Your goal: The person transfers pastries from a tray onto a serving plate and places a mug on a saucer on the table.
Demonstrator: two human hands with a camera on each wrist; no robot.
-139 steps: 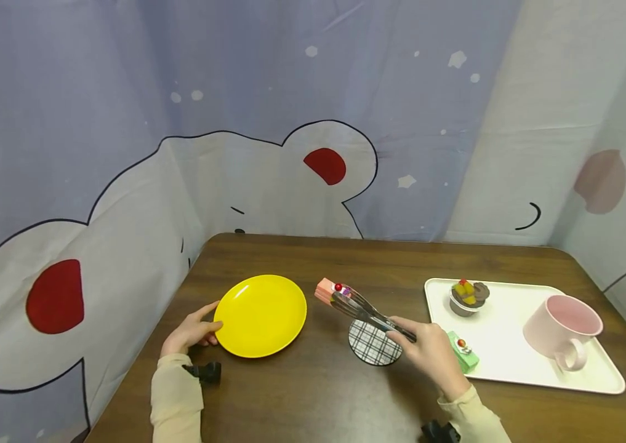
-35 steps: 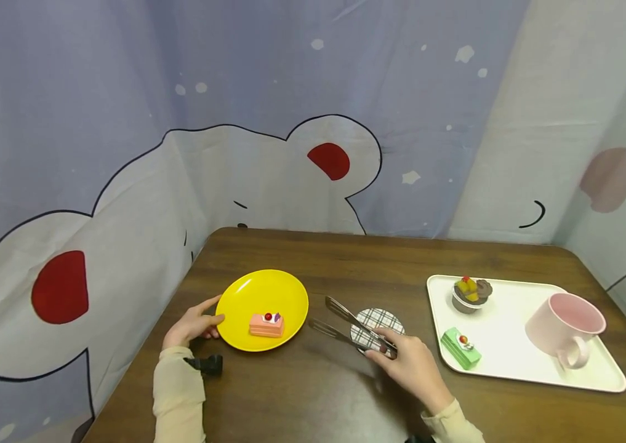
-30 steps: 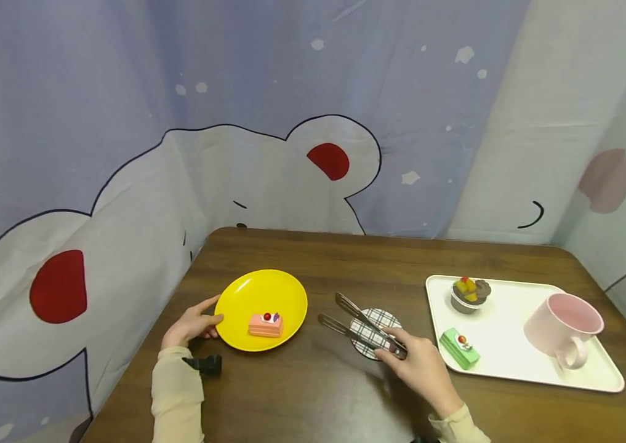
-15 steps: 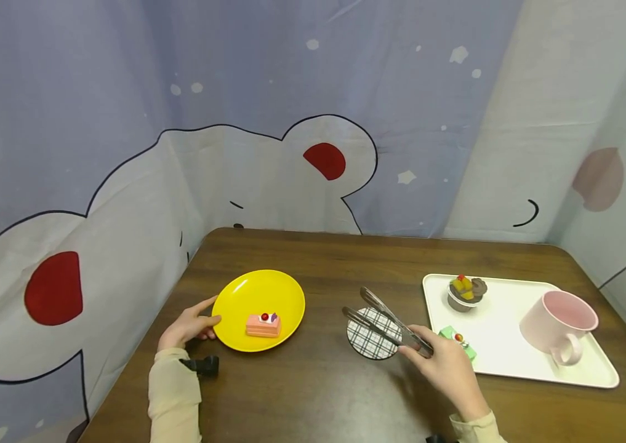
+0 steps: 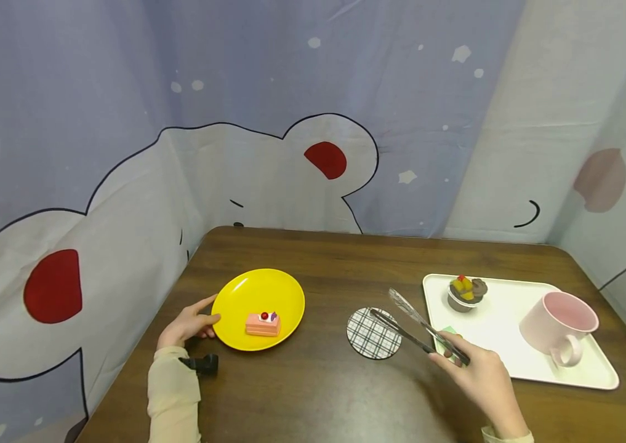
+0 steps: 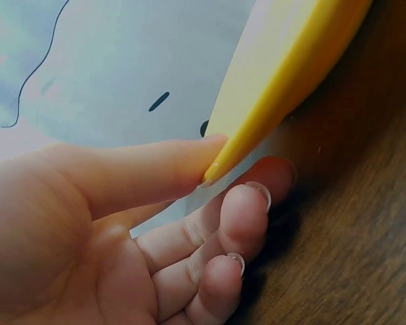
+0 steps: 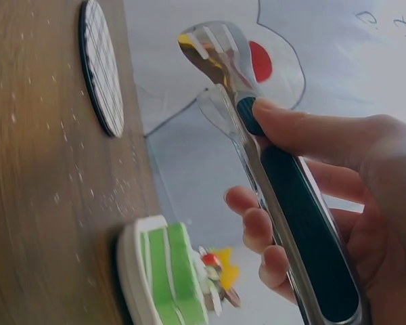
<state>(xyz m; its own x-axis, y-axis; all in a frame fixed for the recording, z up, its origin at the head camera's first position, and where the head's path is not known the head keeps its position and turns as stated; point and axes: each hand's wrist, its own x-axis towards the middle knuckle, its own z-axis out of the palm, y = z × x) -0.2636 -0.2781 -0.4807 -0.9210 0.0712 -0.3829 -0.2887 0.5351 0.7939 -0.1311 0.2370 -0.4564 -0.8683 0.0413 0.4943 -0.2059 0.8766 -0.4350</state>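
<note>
Two hands busy: pinching the rim of a plate (image 5: 254, 295) with the fingers of the left hand (image 5: 186, 326), gripping tongs (image 7: 298, 210), tips spread, with those of the right hand (image 5: 481, 372). Pink cake (image 5: 263, 327) on the plate, close to the near rim. Wide stretch of table (image 5: 313, 394) between plate and coaster (image 5: 370, 339), roomy along the near side too. Tighter strip from coaster to tray (image 5: 512, 295), tongs angled over it. On the tray: cupcake (image 5: 463, 295) at far left, mug (image 5: 545, 329) toward the right, green cake (image 7: 169, 271) by the left edge, mostly hidden by hand and tongs in the head view, cut off at the bottom in the right wrist one. Plate cropped in the left wrist view.
</note>
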